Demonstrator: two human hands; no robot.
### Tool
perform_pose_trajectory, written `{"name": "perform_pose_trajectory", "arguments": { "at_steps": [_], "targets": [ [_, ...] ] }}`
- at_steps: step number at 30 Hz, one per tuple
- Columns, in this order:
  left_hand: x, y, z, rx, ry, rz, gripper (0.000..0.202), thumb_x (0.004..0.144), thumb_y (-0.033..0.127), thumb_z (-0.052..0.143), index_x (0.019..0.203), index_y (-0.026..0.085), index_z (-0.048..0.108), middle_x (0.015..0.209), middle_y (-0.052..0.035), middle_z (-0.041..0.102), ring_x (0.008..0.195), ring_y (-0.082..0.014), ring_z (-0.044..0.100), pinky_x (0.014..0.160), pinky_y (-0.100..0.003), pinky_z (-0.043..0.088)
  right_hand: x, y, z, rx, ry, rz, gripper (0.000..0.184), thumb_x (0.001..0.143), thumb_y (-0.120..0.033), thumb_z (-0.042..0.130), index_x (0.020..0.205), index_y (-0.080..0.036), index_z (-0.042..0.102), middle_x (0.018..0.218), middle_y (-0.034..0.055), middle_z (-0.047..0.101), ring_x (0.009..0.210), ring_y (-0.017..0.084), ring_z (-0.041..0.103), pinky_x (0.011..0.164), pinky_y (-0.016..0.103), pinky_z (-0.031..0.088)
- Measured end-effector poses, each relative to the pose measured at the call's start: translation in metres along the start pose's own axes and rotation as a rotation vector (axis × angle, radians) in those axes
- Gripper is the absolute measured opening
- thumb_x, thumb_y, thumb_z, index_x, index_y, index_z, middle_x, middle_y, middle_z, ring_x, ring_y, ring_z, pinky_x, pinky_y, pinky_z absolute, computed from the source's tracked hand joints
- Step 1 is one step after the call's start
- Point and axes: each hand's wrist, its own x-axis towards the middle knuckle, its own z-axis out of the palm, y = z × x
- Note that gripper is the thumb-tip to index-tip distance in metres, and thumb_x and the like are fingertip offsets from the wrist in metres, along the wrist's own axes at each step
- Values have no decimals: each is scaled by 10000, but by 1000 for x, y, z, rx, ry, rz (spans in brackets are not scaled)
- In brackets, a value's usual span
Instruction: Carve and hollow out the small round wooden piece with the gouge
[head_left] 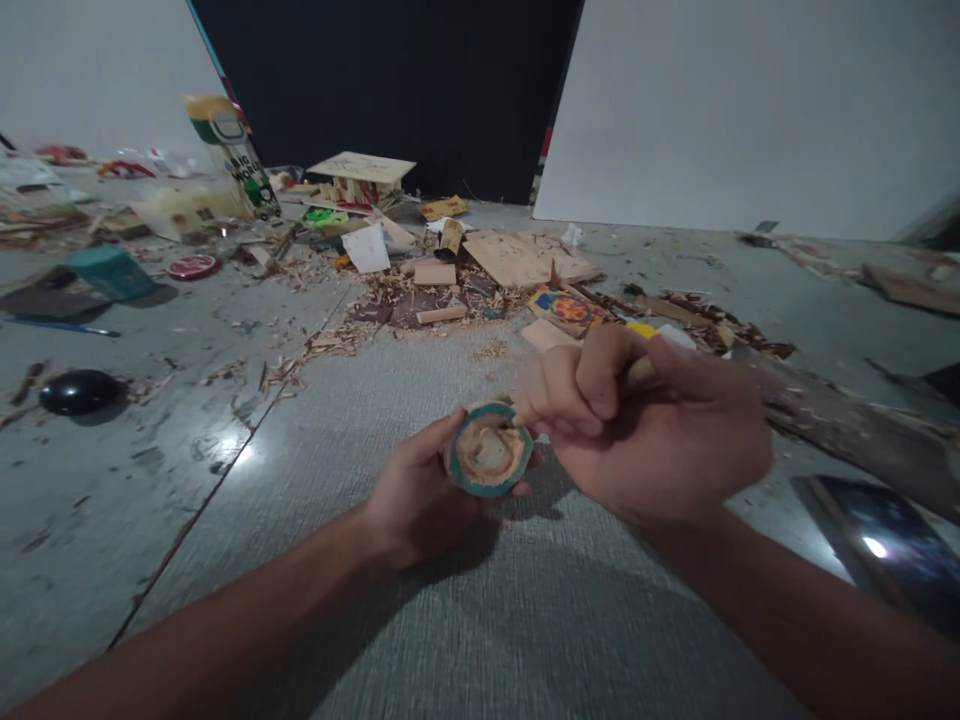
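Low over the floor mat, my left hand (424, 490) is closed around a small round wooden piece (489, 490). Its rim is painted teal, and its hollowed inside shows bare, rough wood facing me. My right hand (645, 430) is closed around a slim wooden-handled tool (641, 375), mostly hidden by the fingers. The tool's tip appears to meet the upper right of the hollow, where its exact shape is too small to tell.
Wood shavings, scraps and a wide wooden board (525, 258) lie ahead. A phone (885, 540) rests at the right. To the left are a black rounded object (80, 391), a teal block (111, 273) and a paintbrush (64, 327). A black panel (390, 90) stands behind.
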Motion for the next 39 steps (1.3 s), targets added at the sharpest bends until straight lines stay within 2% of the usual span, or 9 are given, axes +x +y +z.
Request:
{"name": "perform_pose_trajectory", "arguments": {
  "at_steps": [3,9,17,22,27,32,35,39],
  "targets": [
    [0,1,-1,-21,4,-2,396,993,358,399,1069,126,710,1052,-114,732,955,-217,690,821,-323,545,0,-1,0,-15,9,-32,458,833,-427,556,456,-214,409,445,-16,334,442,124,320,506,321,295],
    [-1,3,0,-32,23,-48,394,994,386,397,1083,141,693,1075,-107,722,953,-224,686,794,-345,555,3,-1,-2,-44,-36,-7,445,835,-409,531,453,-221,401,438,-16,328,441,129,293,510,326,293],
    [-2,4,-2,-59,122,-57,369,994,375,414,1112,152,683,1099,-110,723,1037,-246,676,891,-403,543,4,5,-2,7,61,-16,457,837,-416,544,486,-244,307,438,-17,308,445,145,274,497,331,272],
    [-2,6,2,-62,163,-62,366,991,349,418,1131,129,674,1138,-118,704,984,-244,681,823,-392,565,11,9,-11,119,144,58,464,798,-408,536,502,-231,226,418,-36,260,410,115,236,448,293,263],
    [-2,7,8,-68,268,-54,337,997,307,402,1055,134,685,920,-93,724,815,-211,688,737,-375,579,14,18,-19,260,256,150,477,765,-430,532,523,-224,177,422,-50,214,397,98,221,413,265,264],
    [-2,8,11,-82,312,-44,347,996,315,381,1131,144,651,1000,-105,727,909,-254,708,767,-410,579,18,18,-22,362,357,228,439,748,-370,500,562,-219,132,433,-49,205,403,99,203,405,255,262],
    [-3,9,14,-131,350,-47,384,1000,332,342,1127,124,639,1049,-132,724,961,-268,710,805,-403,573,18,11,-18,336,367,203,395,735,-357,469,553,-223,144,417,-41,221,407,107,215,409,259,255],
    [-2,9,18,-172,386,-54,425,996,354,319,1089,96,644,1020,-148,730,939,-272,719,802,-380,574,15,5,-11,222,286,105,397,766,-357,478,515,-226,200,408,-30,267,405,108,241,428,263,265]
  ]
}}
